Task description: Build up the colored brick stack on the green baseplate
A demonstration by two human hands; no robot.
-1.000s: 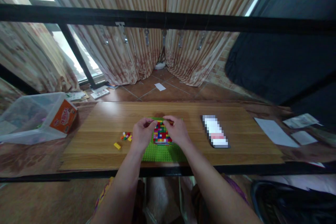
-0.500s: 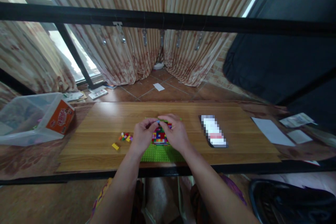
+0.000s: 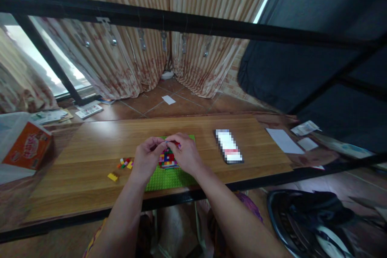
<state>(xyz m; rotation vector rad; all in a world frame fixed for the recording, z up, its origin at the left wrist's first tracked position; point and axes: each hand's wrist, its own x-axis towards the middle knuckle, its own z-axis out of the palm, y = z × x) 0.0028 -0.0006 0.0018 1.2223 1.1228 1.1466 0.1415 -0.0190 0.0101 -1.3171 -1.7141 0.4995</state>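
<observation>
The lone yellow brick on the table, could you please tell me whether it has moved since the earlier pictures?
No. Judged against the wooden table, the lone yellow brick keeps its place; only the view itself has shifted.

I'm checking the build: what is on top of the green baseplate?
A multicoloured brick build sits on the green baseplate. The left hand and right hand cover parts of it, which cannot be seen.

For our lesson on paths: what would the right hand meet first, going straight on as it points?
The right hand would probably meet the left hand first, though depth is unclear.
</observation>
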